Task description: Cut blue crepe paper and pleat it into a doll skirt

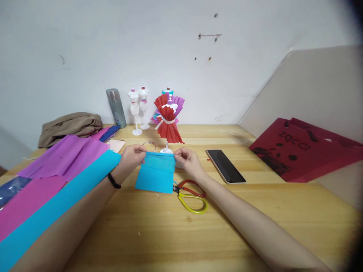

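A small blue crepe paper sheet (157, 175) is stretched between my hands, its top edge folded over in a narrow strip. My left hand (132, 160) pinches the top left corner, and my right hand (187, 160) pinches the top right corner. Scissors (193, 204) with one red and one yellow handle lie on the table, their blades partly hidden by the sheet. Just behind the sheet stands a small white mannequin wrapped in a pleated red paper dress (170, 130) with a pale tie at its waist.
Two white mannequins (134, 109) and a bottle (117, 108) stand at the back left. Purple paper (68, 155), a long blue strip (65, 204) and brown cloth (70, 126) lie left. A phone (226, 167) and red bag (306, 151) are on the right of the table (159, 238).
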{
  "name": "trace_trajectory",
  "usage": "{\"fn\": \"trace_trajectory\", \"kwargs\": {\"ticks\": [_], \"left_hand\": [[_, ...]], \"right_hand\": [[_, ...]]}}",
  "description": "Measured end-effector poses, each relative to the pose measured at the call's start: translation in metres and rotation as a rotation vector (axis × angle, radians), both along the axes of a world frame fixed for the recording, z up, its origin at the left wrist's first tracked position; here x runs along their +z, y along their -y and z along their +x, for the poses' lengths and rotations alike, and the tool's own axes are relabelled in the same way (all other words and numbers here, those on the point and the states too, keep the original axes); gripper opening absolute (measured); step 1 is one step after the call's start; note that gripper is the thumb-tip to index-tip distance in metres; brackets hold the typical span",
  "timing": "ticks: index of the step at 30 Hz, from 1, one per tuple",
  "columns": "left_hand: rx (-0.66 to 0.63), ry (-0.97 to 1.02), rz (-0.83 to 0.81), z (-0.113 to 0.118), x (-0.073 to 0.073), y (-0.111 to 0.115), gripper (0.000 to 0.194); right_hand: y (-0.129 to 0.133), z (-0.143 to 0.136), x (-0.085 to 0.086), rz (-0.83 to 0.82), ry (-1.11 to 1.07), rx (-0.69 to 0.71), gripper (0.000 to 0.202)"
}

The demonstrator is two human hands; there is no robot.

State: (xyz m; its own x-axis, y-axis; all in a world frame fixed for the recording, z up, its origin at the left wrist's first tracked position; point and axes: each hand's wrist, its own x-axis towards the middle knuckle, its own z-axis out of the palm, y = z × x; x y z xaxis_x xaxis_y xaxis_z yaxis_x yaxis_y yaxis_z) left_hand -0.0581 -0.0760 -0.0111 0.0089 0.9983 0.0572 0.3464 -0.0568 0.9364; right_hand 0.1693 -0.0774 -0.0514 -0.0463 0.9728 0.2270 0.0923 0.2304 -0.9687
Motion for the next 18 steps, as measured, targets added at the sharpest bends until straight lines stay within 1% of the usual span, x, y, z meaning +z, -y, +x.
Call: {"fn": "trace_trajectory", "kwargs": {"ticks": [3, 5, 7, 11, 18], "left_hand": [[-0.029, 0.129, -0.046, -0.002, 0.004, 0.001, 0.017], [-0.053, 0.201, -0.066, -0.004, 0.006, 0.002, 0.023], [-0.075, 0.264, -0.091, -0.005, 0.006, 0.002, 0.023], [-0.117, 0.308, -0.125, -0.007, 0.005, 0.002, 0.016], [-0.181, 0.323, -0.193, -0.012, 0.004, 0.000, 0.028]], "right_hand": [[0.000, -0.001, 0.002, -0.129, -0.207, 0.119, 0.020], [0.001, -0.001, 0.002, -0.187, -0.336, 0.160, 0.021], [0.002, -0.001, 0.002, -0.213, -0.409, 0.179, 0.020], [0.003, 0.000, 0.003, -0.250, -0.447, 0.195, 0.020], [0.004, 0.003, 0.005, -0.319, -0.475, 0.198, 0.026]]}}
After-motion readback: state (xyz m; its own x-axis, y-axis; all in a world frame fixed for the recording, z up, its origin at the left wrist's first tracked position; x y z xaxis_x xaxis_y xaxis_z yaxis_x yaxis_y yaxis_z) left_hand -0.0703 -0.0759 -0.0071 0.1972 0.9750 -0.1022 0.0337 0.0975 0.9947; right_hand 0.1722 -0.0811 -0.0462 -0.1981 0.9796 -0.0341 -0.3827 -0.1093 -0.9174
